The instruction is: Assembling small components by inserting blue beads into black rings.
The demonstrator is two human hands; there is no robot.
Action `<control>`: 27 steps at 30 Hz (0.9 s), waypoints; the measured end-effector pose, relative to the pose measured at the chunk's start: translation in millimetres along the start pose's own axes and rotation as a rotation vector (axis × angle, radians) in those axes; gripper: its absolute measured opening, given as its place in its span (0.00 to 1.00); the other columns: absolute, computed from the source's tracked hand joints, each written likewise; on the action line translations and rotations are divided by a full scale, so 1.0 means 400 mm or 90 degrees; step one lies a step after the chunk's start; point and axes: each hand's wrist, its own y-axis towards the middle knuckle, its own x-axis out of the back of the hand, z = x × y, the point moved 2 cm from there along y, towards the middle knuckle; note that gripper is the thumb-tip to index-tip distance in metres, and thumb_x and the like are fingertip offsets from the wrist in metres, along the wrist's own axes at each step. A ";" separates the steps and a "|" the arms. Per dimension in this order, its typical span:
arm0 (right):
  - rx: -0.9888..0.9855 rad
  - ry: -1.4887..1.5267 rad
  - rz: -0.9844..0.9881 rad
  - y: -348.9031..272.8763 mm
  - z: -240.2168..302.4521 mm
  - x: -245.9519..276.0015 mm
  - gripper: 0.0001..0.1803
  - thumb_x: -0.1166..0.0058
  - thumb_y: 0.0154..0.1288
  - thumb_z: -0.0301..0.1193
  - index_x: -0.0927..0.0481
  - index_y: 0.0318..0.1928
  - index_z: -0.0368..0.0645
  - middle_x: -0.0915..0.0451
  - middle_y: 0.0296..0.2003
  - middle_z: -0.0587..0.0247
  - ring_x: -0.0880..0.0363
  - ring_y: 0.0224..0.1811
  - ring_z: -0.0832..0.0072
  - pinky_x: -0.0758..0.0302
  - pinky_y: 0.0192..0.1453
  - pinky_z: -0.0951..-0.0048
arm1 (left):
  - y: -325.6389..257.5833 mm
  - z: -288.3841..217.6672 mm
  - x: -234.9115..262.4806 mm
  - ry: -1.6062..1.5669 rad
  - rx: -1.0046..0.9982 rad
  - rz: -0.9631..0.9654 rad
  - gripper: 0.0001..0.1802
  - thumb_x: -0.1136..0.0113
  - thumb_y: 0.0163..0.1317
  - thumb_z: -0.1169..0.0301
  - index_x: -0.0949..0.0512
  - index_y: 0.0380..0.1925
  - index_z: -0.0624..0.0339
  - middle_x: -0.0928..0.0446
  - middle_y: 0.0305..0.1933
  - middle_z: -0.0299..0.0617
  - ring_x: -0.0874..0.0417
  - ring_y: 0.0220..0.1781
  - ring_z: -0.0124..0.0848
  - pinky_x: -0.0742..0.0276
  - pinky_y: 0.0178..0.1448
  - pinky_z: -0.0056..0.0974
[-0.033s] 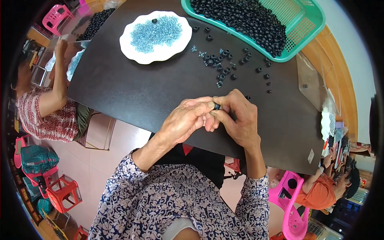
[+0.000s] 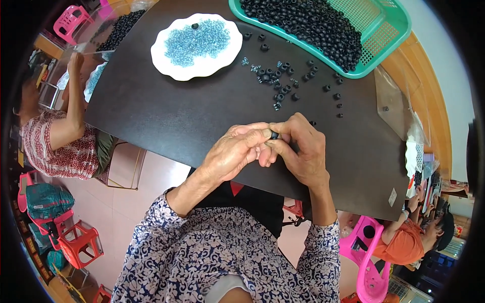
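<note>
My left hand (image 2: 236,150) and my right hand (image 2: 304,148) meet over the near part of the dark table. Between the thumbs and fingertips of both hands sits a small black plastic cord lock (image 2: 274,135), mostly covered by the fingers. Beyond the hands lies a loose cluster of black cord-lock pieces (image 2: 268,74) with a few small metal springs (image 2: 277,106) among them. A white scalloped plate (image 2: 160,56) at the far left bears a heap of small shiny springs (image 2: 197,44), with one black piece on top. At the far right, a green basket (image 2: 373,69) holds many black pieces.
The dark table (image 2: 151,118) curves in front of me. At its right edge lies a clear plastic sheet (image 2: 391,101). One person (image 2: 60,146) sits at the left, another (image 2: 404,235) at the right. A pink chair (image 2: 366,257) and red stools (image 2: 81,245) stand on the floor.
My hands and the cord lock keep their place. The person at the left has shifted an arm and head very slightly.
</note>
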 end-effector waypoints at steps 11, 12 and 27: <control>-0.011 0.032 -0.005 -0.006 -0.020 -0.004 0.12 0.36 0.51 0.19 0.20 0.37 0.37 0.31 0.22 0.69 0.35 0.24 0.80 0.36 0.27 0.77 | 0.008 0.001 -0.018 0.100 -0.052 -0.017 0.17 0.56 0.72 0.65 0.26 0.38 0.71 0.25 0.22 0.42 0.21 0.34 0.31 0.24 0.41 0.31; -0.082 0.100 0.004 -0.017 -0.028 -0.006 0.13 0.37 0.52 0.18 0.19 0.40 0.37 0.31 0.24 0.70 0.35 0.25 0.81 0.36 0.28 0.78 | 0.011 0.004 -0.025 0.060 -0.051 -0.027 0.17 0.57 0.73 0.65 0.26 0.37 0.70 0.25 0.23 0.42 0.21 0.33 0.31 0.24 0.41 0.31; -0.122 0.289 0.004 -0.022 -0.037 -0.005 0.16 0.42 0.59 0.16 0.19 0.49 0.35 0.30 0.32 0.70 0.32 0.33 0.83 0.31 0.39 0.81 | 0.017 0.002 -0.009 -0.060 -0.060 0.003 0.13 0.52 0.73 0.66 0.25 0.37 0.66 0.25 0.26 0.39 0.21 0.33 0.29 0.24 0.40 0.32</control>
